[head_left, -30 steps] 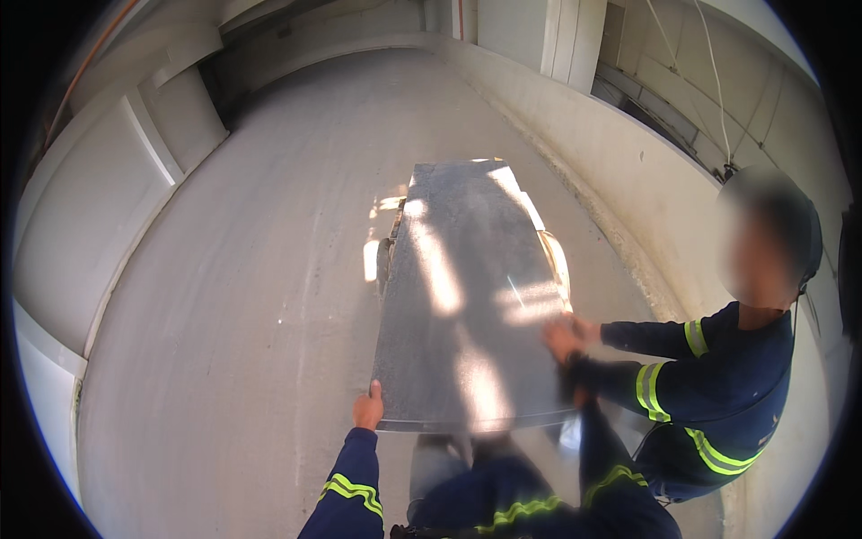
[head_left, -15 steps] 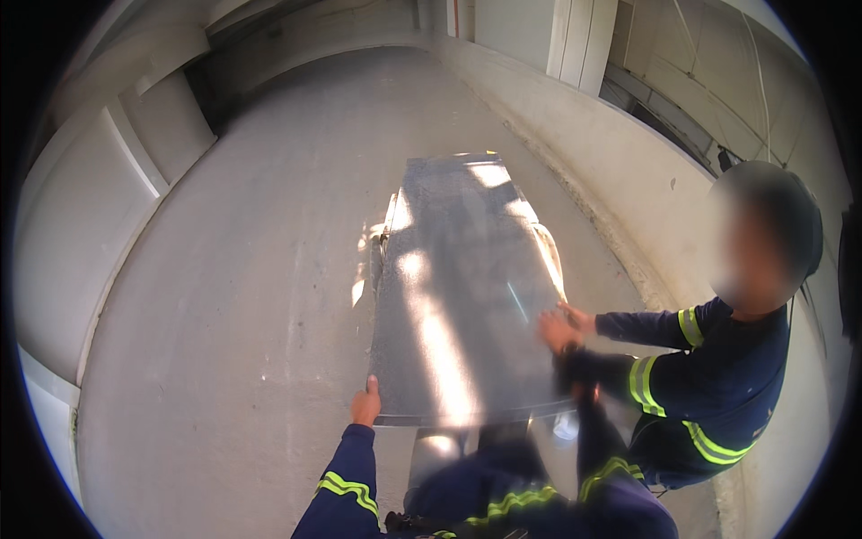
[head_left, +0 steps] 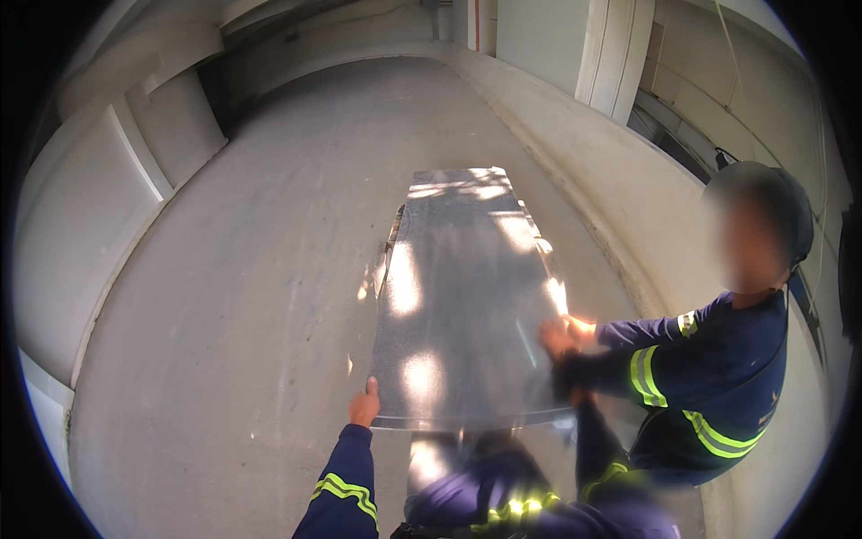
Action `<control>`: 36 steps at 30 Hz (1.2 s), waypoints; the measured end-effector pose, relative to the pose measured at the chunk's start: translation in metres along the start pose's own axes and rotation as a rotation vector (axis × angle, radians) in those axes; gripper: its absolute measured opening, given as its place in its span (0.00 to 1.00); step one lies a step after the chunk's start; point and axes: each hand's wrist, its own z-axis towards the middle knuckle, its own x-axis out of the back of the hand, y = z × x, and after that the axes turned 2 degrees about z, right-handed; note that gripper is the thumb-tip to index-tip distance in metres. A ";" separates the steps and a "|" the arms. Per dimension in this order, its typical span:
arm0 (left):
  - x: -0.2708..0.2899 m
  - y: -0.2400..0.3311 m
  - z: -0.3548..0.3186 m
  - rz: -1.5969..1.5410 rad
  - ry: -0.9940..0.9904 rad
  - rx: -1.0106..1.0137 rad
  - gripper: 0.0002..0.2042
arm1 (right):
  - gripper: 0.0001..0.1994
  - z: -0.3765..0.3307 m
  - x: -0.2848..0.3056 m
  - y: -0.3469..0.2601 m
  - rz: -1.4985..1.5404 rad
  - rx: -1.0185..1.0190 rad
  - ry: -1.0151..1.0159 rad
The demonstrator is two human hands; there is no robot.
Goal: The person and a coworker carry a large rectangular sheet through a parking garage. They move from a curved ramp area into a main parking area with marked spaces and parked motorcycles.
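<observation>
A long, flat dark grey panel (head_left: 467, 296) with a slightly shiny, speckled surface stretches away in front of me. Bright patches of sunlight fall across it. My left hand (head_left: 364, 406) is closed round its near left corner, thumb on top. My right hand (head_left: 584, 395) is by the near right corner, mostly hidden behind a co-worker's dark sleeve, so its fingers do not show. The co-worker's hands (head_left: 564, 336) are at the panel's right edge, just beyond my right hand. What supports the panel underneath is mostly hidden.
A co-worker (head_left: 718, 368) in a dark uniform with reflective bands and a helmet stands close on my right. A low concrete wall (head_left: 575, 153) runs along the right, and pale wall sections (head_left: 99, 242) line the left. The grey concrete floor (head_left: 233, 296) curves away ahead.
The light patches have shifted over the panel, and the walls and floor ahead have shifted in view. My left hand keeps its hold, and the co-worker stays alongside.
</observation>
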 end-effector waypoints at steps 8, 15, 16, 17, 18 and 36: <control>0.000 0.099 0.165 -0.001 0.044 -0.023 0.42 | 0.23 0.173 -0.009 -0.061 0.032 0.032 0.005; -0.002 0.168 0.288 0.022 0.021 -0.007 0.44 | 0.23 0.310 -0.033 -0.109 0.073 0.035 0.004; -0.001 0.174 0.305 0.031 0.000 -0.004 0.44 | 0.23 0.328 -0.039 -0.116 0.077 0.032 0.005; -0.003 0.182 0.322 0.030 -0.020 -0.002 0.44 | 0.23 0.348 -0.044 -0.123 0.080 0.033 0.012; -0.005 0.189 0.339 0.040 -0.053 0.019 0.44 | 0.23 0.367 -0.050 -0.130 0.089 0.029 0.032; -0.048 0.403 0.668 -0.061 0.006 -0.014 0.45 | 0.23 0.764 -0.078 -0.204 0.069 0.139 0.154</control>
